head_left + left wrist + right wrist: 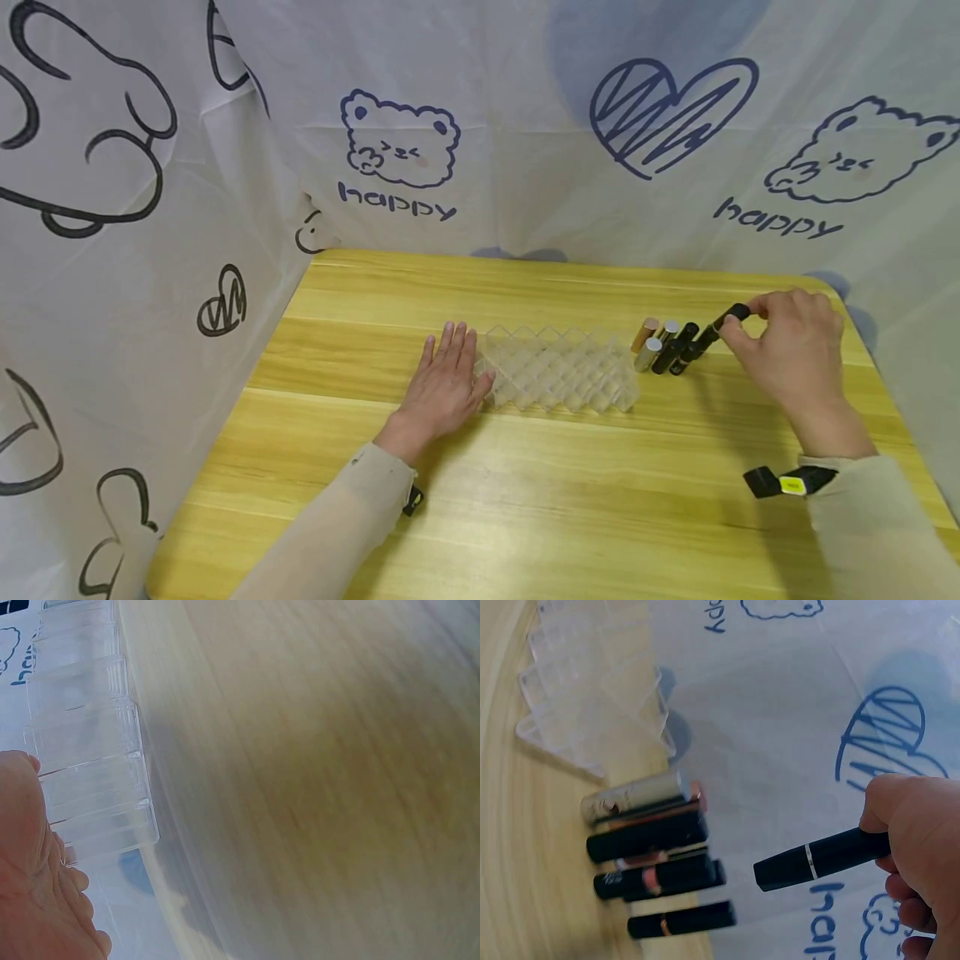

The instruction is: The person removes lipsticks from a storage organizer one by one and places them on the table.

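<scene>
My right hand (798,354) pinches a black lipstick tube (784,870) with a thin silver ring, between thumb and fingers. In the right wrist view the tube is above the table, tilted and apart from the other tubes. Beside it several lipstick tubes stand together: a silver one (634,796), a plain black one (649,835), a black one with a pink band (682,876), and a slim black one (697,919). My left hand (444,387) lies with straight fingers against the left end of a clear plastic organizer (558,375) with diamond-shaped compartments.
The wooden table (540,517) carries the organizer in its middle, with the tubes to its right. A white cloth (525,167) with blue bear and heart drawings hangs behind the table and along its left side.
</scene>
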Available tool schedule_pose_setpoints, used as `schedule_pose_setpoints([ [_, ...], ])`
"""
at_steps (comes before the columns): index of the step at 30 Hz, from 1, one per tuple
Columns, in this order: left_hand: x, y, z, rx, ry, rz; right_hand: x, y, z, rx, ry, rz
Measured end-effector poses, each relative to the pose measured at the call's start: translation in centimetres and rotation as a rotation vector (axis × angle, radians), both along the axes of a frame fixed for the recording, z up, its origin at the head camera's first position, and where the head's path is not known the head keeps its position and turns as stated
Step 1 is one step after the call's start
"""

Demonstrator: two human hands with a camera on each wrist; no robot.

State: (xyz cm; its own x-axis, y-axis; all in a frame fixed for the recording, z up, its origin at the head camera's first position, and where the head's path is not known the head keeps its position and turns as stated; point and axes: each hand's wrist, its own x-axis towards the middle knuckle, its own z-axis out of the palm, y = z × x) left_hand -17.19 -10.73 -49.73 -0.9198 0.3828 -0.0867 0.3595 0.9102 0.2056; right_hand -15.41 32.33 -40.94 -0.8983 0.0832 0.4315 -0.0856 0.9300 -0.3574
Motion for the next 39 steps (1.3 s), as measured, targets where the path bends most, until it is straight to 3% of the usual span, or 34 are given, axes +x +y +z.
schedule_pose_setpoints([
  [10,0.1,-0.1,0.2,-0.004,-0.009,0.003,0.2,1.3,-2.1,0.005,-0.114,-0.007],
  [22,0.0,-0.1,0.1,0.006,-0.017,0.009,-0.1,1.6,-5.5,0.01,-0.164,0.011],
  [39,0.0,0.0,-0.1,0.006,-0.004,0.008,-0.2,1.4,-7.5,-0.004,-0.182,0.014],
])
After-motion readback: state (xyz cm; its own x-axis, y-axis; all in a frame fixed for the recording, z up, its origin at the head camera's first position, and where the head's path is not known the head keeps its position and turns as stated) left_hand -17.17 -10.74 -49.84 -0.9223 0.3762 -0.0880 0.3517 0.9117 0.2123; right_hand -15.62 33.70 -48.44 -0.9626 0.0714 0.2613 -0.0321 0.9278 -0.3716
